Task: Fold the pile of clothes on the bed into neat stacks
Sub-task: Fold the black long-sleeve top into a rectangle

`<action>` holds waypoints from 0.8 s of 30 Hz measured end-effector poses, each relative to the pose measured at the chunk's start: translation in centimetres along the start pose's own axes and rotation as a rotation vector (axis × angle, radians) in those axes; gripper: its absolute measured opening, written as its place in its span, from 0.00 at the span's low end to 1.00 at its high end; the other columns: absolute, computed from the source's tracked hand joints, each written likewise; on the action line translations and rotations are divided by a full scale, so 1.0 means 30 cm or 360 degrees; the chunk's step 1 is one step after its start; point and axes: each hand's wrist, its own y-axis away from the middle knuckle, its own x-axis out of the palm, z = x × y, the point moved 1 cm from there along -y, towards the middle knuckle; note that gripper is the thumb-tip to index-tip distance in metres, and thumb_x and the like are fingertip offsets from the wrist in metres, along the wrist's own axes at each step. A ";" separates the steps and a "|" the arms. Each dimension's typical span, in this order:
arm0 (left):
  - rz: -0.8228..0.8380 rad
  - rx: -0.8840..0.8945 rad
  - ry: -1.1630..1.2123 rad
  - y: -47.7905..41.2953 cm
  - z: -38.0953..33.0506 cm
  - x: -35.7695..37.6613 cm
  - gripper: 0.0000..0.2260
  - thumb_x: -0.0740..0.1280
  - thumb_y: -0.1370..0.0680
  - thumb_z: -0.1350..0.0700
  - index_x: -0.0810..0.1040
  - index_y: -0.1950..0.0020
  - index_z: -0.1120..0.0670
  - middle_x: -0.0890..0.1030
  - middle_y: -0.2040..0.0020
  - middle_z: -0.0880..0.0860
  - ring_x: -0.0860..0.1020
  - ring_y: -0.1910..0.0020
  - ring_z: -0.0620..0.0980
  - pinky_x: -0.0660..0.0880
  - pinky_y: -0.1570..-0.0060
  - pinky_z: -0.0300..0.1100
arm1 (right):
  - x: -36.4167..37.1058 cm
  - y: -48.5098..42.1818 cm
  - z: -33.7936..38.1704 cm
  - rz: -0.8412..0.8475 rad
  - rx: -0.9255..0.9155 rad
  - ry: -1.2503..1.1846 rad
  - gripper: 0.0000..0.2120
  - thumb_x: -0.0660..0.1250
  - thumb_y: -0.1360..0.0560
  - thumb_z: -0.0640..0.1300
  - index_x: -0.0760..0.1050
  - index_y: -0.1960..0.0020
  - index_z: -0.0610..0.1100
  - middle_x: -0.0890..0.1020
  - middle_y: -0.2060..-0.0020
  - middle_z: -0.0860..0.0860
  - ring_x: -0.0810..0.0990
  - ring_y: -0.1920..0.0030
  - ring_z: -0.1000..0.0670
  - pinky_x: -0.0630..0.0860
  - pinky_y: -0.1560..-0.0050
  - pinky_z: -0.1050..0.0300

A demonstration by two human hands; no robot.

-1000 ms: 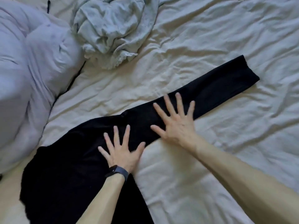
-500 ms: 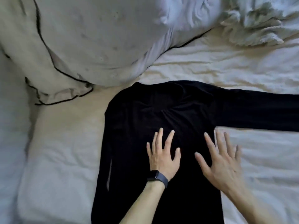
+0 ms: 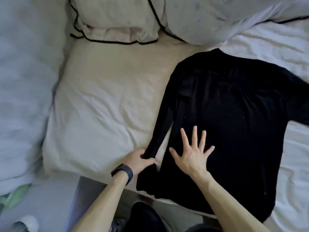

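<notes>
The bed (image 3: 100,106), covered in a creased pale sheet, filled most of the frame. Pillows edged in black piping (image 3: 117,17) lay along the top. The black long-sleeved top (image 3: 234,106) lay spread flat at centre right, neck toward the upper edge and hem toward the lower edge. One of its sleeves ran off the right edge of the frame. The other sleeve (image 3: 160,131) ran down the top's left side, with a thin strip of sheet showing between it and the body.

The right hand (image 3: 192,154) lay flat on the lower part of the top, fingers straight and spread wide, gripping nothing. The left hand (image 3: 138,160), at lower centre, had its fingers curled around that sleeve partway down its length. A dark wristband (image 3: 123,173) sat on that wrist.

The step in hand looked like folding this sleeve across the body. To do it well, the flat hand would best keep pressing so the body does not slide or wrinkle on the soft sheet. The sleeve should be lifted lightly and carried over in one arc, creasing at the shoulder line. It should be laid straight rather than dragged, because dragging would probably bunch the fabric beneath. The cuff end trailed below the grip toward the bed's lower edge and would need tucking in.
</notes>
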 end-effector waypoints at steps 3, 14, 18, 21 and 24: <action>0.0137 0.0083 0.0378 -0.017 -0.014 -0.151 0.19 0.76 0.44 0.42 0.81 0.58 0.49 0.83 0.64 0.43 0.81 0.60 0.46 0.76 0.58 0.40 | 0.002 -0.022 0.031 0.0051 0.0109 0.0103 0.43 0.58 0.25 0.71 0.41 0.18 0.59 0.34 0.19 0.49 0.29 0.21 0.38 0.47 0.32 0.17; -0.1149 0.1086 -0.0406 0.020 -0.252 -0.891 0.10 0.68 0.28 0.46 0.74 0.48 0.43 0.78 0.63 0.42 0.78 0.64 0.49 0.69 0.65 0.41 | -0.079 -0.023 0.176 0.0249 0.0491 0.0076 0.44 0.65 0.26 0.63 0.44 0.18 0.59 0.35 0.18 0.50 0.32 0.21 0.36 0.51 0.30 0.18; -0.1326 0.0993 -0.0120 -0.093 -0.262 -1.030 0.14 0.66 0.32 0.45 0.73 0.47 0.43 0.78 0.62 0.42 0.78 0.61 0.49 0.74 0.61 0.43 | -0.083 -0.039 0.191 0.0293 0.0537 0.0124 0.44 0.65 0.26 0.63 0.45 0.18 0.57 0.37 0.18 0.47 0.34 0.21 0.34 0.53 0.31 0.19; -0.0533 0.0435 -0.0606 -0.234 -0.249 -1.073 0.20 0.69 0.34 0.43 0.75 0.43 0.43 0.83 0.58 0.47 0.82 0.60 0.52 0.81 0.58 0.47 | -0.101 -0.060 0.210 0.0289 0.0581 0.0148 0.41 0.66 0.28 0.61 0.51 0.20 0.56 0.41 0.18 0.45 0.35 0.20 0.35 0.53 0.30 0.20; -0.0139 0.0180 -0.1095 -0.313 -0.233 -1.069 0.35 0.69 0.37 0.32 0.73 0.33 0.44 0.81 0.43 0.52 0.80 0.47 0.56 0.78 0.46 0.50 | -0.157 -0.099 0.263 0.0090 0.0546 0.0200 0.28 0.65 0.27 0.60 0.68 0.31 0.50 0.53 0.20 0.44 0.42 0.19 0.39 0.55 0.28 0.28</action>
